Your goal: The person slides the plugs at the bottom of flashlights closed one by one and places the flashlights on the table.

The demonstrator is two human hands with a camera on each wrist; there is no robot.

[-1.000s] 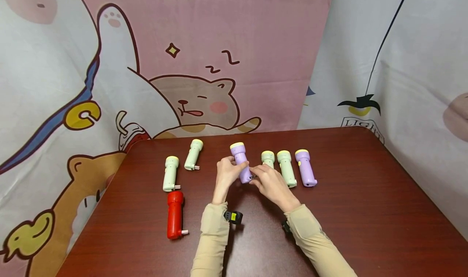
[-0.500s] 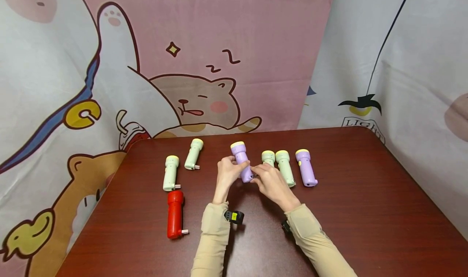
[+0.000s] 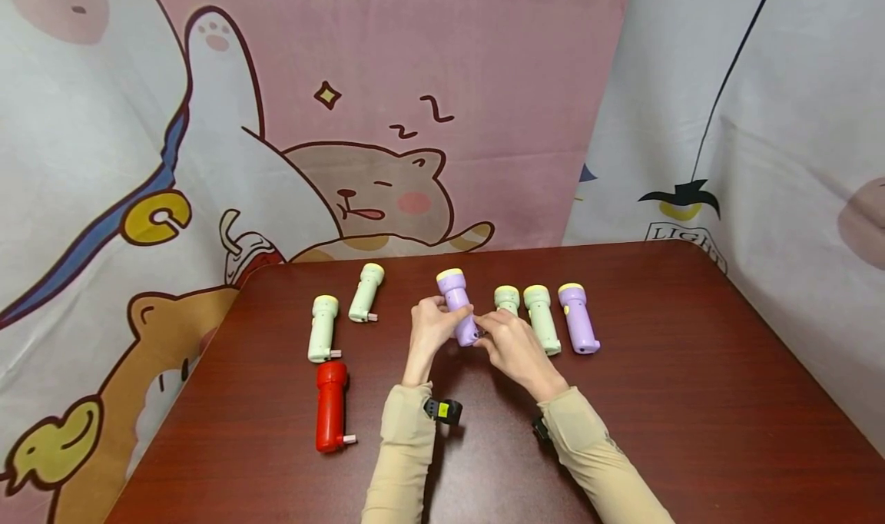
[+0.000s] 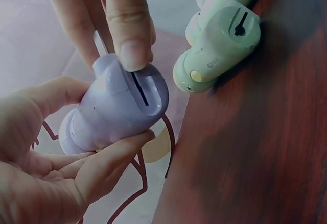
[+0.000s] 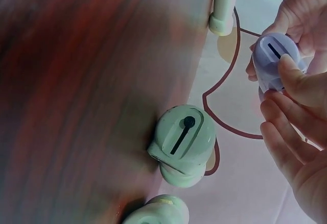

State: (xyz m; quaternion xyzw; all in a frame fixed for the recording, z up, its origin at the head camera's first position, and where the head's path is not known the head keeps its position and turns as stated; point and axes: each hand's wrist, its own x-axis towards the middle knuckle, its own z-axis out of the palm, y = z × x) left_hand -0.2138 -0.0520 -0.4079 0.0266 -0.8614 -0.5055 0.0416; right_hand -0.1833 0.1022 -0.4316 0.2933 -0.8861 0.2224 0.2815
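A purple flashlight with a pale yellow lens rim is held above the table, tilted. My left hand grips its body between thumb and fingers. My right hand pinches the tail end. In the left wrist view, the right thumb presses beside a dark slot in that end cap. A thin pale blade sticks out from the cap's side, next to the right fingers. The right wrist view shows the same thumb on the purple flashlight's cap, with the other fingers spread below.
Two light green flashlights and another purple one lie to the right; my right hand partly covers one green. At left lie two green flashlights and a red one, their plugs out. A printed cloth hangs behind the brown table.
Both hands keep their hold on the purple flashlight, which has shifted only very slightly to the right. The other flashlights lie as before.
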